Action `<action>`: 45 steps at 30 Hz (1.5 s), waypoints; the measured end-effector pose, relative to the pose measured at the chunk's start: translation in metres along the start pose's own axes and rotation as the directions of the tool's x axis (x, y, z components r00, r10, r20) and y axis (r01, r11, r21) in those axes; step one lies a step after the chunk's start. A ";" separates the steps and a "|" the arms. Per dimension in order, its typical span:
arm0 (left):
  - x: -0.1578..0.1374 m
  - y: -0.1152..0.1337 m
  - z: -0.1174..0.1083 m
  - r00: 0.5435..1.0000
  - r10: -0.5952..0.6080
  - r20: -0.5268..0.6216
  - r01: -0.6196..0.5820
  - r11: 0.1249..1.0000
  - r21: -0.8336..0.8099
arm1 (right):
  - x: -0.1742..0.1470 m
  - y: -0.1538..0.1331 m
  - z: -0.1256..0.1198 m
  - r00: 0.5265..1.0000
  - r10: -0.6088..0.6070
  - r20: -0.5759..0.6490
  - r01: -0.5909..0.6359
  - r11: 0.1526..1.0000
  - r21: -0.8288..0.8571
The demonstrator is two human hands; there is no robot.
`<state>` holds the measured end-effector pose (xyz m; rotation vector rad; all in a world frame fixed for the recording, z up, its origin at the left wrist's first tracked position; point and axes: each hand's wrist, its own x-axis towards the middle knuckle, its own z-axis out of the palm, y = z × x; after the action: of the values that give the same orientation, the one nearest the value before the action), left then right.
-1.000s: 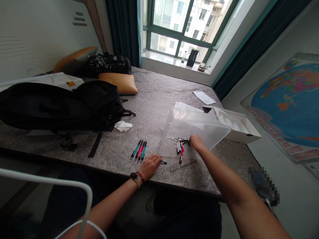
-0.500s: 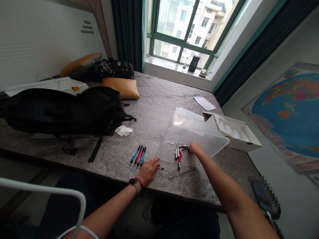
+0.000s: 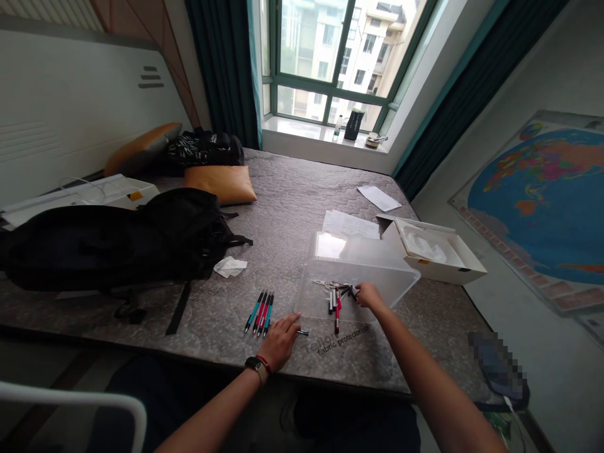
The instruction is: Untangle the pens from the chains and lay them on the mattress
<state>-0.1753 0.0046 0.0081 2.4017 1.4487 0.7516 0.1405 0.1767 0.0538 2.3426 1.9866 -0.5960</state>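
My left hand rests on the quilted grey mattress, its fingers curled over a pen whose dark end sticks out beside the thumb; most of it is covered. Just left of this hand, several teal and pink pens lie side by side. My right hand reaches to the clear plastic box, fingers closed on a dark pen; its fingertips are partly hidden. Beside those fingers, a loose pile holds silver-and-black pens and a red pen, together with thin silvery pieces.
A black backpack and a crumpled tissue lie to the left. Behind the box are printed papers and an open white carton. An orange cushion lies farther back. The mattress edge runs close in front of me.
The camera view has tilted slightly, so the scene sits lower and a little left. My right hand has shifted slightly at the pile. My left hand stays beside the row of pens.
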 end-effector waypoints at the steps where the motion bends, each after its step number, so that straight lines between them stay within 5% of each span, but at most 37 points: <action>1: 0.000 0.000 0.000 1.000 0.000 0.001 0.000 1.000 -0.003 | -0.003 0.002 0.002 1.000 0.001 -0.006 -0.001 1.000 -0.002; 12: 0.000 -0.001 0.004 1.000 0.007 0.018 -0.008 1.000 0.025 | -0.020 -0.005 0.021 0.995 -0.038 -0.093 0.035 0.999 -0.027; 20: -0.001 0.001 0.002 0.999 0.011 0.032 -0.012 0.999 0.031 | -0.052 -0.004 0.019 0.972 0.032 -0.234 0.015 0.981 0.195; 22: -0.001 0.002 0.001 0.999 0.003 0.034 -0.004 1.000 0.023 | -0.077 -0.003 0.033 0.959 0.096 -0.266 0.033 0.896 0.443; 25: 0.000 0.004 0.000 0.999 -0.008 0.032 0.008 1.000 0.019 | -0.125 -0.016 0.068 0.975 0.120 -0.186 0.094 0.538 0.838; 29: -0.002 0.007 0.000 1.000 -0.008 0.021 0.007 0.999 0.034 | -0.174 -0.053 0.112 0.998 0.038 -0.048 0.041 0.170 0.985; 32: -0.004 0.008 0.001 1.000 -0.007 0.016 0.006 0.998 0.065 | -0.184 -0.076 0.124 0.997 0.068 0.023 -0.022 -0.003 1.000; 35: -0.006 0.008 0.002 1.000 0.002 0.019 -0.004 0.995 0.100 | -0.180 -0.086 0.124 0.997 0.059 0.051 -0.048 -0.052 0.998; 45: -0.008 0.005 0.007 0.999 0.027 0.036 -0.031 0.993 0.118 | -0.176 -0.083 0.128 0.999 -0.018 0.035 -0.036 -0.031 0.999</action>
<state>-0.1706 -0.0042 0.0020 2.5155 1.4873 0.6438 0.0046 -0.0060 0.0060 2.6077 1.4889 -2.9869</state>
